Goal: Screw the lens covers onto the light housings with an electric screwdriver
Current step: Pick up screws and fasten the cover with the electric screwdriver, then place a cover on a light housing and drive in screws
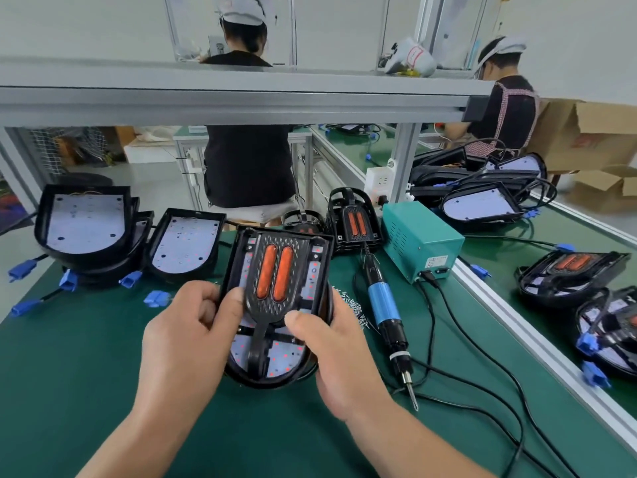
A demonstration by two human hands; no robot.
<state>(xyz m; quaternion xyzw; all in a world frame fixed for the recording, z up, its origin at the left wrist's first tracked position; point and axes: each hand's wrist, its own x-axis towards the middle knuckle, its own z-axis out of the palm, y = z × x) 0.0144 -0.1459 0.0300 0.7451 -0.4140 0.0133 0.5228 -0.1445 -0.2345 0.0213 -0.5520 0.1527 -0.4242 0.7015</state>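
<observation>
A black light housing (238, 257) with a white LED board lies on the green mat in front of me. On it sits a black lens cover (275, 270) with two orange lenses. My left hand (186, 336) grips the housing's left edge, thumb on the cover. My right hand (331, 350) holds the right edge, thumb pressing the cover's lower part. The electric screwdriver (384, 308), blue-bodied, lies on the mat to the right, tip toward me. A pile of small screws (355, 308) lies between it and the housing.
Bare housings (182, 246) with blue connectors stand at the back left. A stack of lens covers (355, 219) and a teal power supply (420, 236) sit behind the screwdriver, cables trailing right. Finished lights lie on the conveyor at right. Two people work beyond the bench.
</observation>
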